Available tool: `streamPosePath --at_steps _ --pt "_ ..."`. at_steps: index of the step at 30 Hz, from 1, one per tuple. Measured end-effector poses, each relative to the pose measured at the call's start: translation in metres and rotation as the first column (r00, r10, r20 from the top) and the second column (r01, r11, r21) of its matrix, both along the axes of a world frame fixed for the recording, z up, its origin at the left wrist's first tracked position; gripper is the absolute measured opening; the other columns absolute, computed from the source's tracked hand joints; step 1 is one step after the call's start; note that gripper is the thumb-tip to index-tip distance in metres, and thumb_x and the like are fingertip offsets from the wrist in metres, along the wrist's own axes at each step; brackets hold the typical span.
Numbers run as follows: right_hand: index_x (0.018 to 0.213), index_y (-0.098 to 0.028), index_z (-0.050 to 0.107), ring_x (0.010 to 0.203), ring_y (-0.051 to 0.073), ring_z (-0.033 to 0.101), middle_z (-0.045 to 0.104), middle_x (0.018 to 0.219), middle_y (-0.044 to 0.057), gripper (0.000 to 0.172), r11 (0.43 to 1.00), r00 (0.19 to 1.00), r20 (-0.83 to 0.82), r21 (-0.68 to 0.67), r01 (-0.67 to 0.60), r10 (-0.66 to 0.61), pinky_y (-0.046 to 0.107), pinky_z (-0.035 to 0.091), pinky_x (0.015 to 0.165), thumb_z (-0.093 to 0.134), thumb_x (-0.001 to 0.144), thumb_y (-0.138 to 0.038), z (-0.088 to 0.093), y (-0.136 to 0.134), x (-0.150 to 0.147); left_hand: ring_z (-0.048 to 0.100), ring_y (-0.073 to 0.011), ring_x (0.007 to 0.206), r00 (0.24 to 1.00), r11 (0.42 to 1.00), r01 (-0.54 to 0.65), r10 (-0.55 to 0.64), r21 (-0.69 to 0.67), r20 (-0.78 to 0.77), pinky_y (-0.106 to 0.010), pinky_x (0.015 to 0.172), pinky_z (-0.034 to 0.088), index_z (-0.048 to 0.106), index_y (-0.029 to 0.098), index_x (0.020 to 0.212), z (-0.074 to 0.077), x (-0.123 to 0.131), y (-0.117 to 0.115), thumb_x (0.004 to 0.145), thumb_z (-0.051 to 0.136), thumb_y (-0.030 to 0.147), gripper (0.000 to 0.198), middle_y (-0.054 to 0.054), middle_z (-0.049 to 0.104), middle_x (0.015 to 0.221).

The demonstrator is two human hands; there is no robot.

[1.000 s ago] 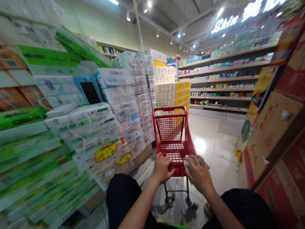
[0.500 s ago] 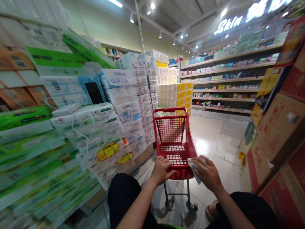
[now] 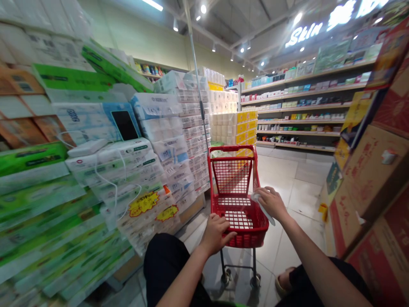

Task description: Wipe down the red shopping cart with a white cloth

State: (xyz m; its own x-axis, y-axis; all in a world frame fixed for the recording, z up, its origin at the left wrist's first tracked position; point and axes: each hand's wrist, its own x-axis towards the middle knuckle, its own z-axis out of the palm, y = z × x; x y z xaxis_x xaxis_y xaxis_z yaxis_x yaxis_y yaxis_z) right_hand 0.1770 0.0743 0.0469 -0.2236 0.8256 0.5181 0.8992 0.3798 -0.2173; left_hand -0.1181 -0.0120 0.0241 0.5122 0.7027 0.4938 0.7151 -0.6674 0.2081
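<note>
A small red shopping cart (image 3: 232, 179) stands in front of me on the tiled floor, its basket empty. My left hand (image 3: 216, 232) is closed on the near rim of the basket. My right hand (image 3: 270, 202) presses a white cloth (image 3: 262, 207) against the basket's right rim, fingers closed over it. A metal pole rises from the cart's far left corner.
Stacked packs of tissue and toilet paper (image 3: 96, 140) fill the left side, with a phone (image 3: 125, 125) and a white power bank with cable resting on them. Cardboard boxes (image 3: 373, 170) line the right. Shelves of goods (image 3: 297, 115) stand behind an open tiled aisle.
My right hand has slid with the cloth from the near rim of the basket forward along its right rim. My left hand has stayed on the near rim.
</note>
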Motion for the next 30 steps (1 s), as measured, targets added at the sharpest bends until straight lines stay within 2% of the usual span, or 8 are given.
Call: streamPosePath --at_steps 5,9,14,16,19,22,26,30 --pt "0.100 -0.029 0.065 0.114 0.025 0.046 0.064 0.120 -0.001 0.029 0.997 0.998 -0.057 0.070 -0.017 0.021 0.042 0.040 0.092 0.036 0.093 -0.027 -0.017 -0.045 -0.021 0.050 -0.0195 0.079 0.997 0.997 -0.072 0.071 0.035 0.018 -0.039 0.088 0.037 0.056 0.020 0.071 0.001 -0.007 -0.002 0.091 0.054 0.049 0.035 -0.003 0.058 0.077" --pt "0.098 -0.028 0.064 0.118 0.026 0.044 0.064 0.115 0.000 0.023 0.990 0.996 -0.026 0.114 -0.080 0.084 0.042 0.038 0.097 0.043 0.091 -0.023 -0.029 -0.089 -0.048 0.051 -0.0195 0.078 0.987 0.986 -0.156 0.153 0.054 0.047 -0.039 0.089 0.039 0.056 0.021 0.068 0.001 -0.019 0.006 0.095 0.048 0.040 0.034 -0.003 0.057 0.072" --pt "0.094 -0.027 0.063 0.114 0.027 0.045 0.064 0.104 0.003 0.016 0.982 0.992 0.013 0.141 -0.123 0.122 0.042 0.037 0.096 0.049 0.088 -0.022 -0.032 -0.109 -0.078 0.055 -0.0197 0.077 0.963 0.959 -0.269 0.268 0.089 0.032 -0.043 0.098 0.037 0.058 0.021 0.069 0.003 -0.016 0.012 0.096 0.043 0.026 0.031 -0.003 0.060 0.071" --pt "0.094 -0.026 0.062 0.113 0.027 0.045 0.063 0.101 0.004 0.015 0.981 0.990 0.030 0.131 -0.143 0.140 0.041 0.037 0.096 0.049 0.089 -0.021 -0.029 -0.108 -0.083 0.057 -0.0209 0.079 0.960 0.958 -0.278 0.278 0.077 0.003 -0.041 0.090 0.040 0.060 0.021 0.078 0.003 0.000 0.006 0.097 0.041 0.026 0.027 -0.004 0.063 0.076" --pt "0.095 -0.025 0.061 0.111 0.026 0.045 0.063 0.099 0.004 0.014 0.975 0.980 0.061 0.112 -0.193 0.187 0.040 0.036 0.098 0.049 0.089 -0.021 -0.022 -0.105 -0.083 0.059 -0.0218 0.076 0.974 0.973 -0.228 0.228 0.027 -0.006 -0.037 0.076 0.040 0.060 0.021 0.089 0.001 0.031 -0.008 0.099 0.039 0.030 0.025 -0.004 0.066 0.080" --pt "0.091 -0.025 0.061 0.109 0.024 0.047 0.063 0.098 0.003 0.012 0.974 0.976 0.082 0.089 -0.208 0.201 0.038 0.037 0.097 0.048 0.090 -0.023 -0.015 -0.096 -0.073 0.059 -0.0228 0.080 0.984 0.984 -0.179 0.178 0.021 0.032 -0.038 0.075 0.038 0.059 0.021 0.091 -0.003 0.051 -0.018 0.099 0.039 0.032 0.024 -0.005 0.066 0.083" --pt "0.095 -0.027 0.062 0.117 0.024 0.045 0.064 0.106 0.003 0.019 0.987 0.988 0.089 0.089 -0.136 0.128 0.039 0.038 0.094 0.044 0.092 -0.024 -0.008 -0.062 -0.047 0.058 -0.0217 0.080 0.997 0.997 -0.072 0.072 0.017 0.018 -0.037 0.076 0.036 0.058 0.021 0.078 -0.004 0.054 -0.021 0.098 0.042 0.036 0.030 -0.005 0.065 0.079" --pt "0.098 -0.027 0.062 0.126 0.023 0.040 0.064 0.111 0.002 0.024 0.994 0.992 0.101 0.074 -0.077 0.069 0.041 0.036 0.097 0.039 0.093 -0.024 0.002 -0.015 -0.025 0.057 -0.0205 0.078 0.999 0.999 -0.034 0.034 0.004 -0.012 -0.036 0.074 0.035 0.056 0.021 0.076 -0.002 0.051 -0.023 0.097 0.043 0.038 0.031 -0.004 0.064 0.078"
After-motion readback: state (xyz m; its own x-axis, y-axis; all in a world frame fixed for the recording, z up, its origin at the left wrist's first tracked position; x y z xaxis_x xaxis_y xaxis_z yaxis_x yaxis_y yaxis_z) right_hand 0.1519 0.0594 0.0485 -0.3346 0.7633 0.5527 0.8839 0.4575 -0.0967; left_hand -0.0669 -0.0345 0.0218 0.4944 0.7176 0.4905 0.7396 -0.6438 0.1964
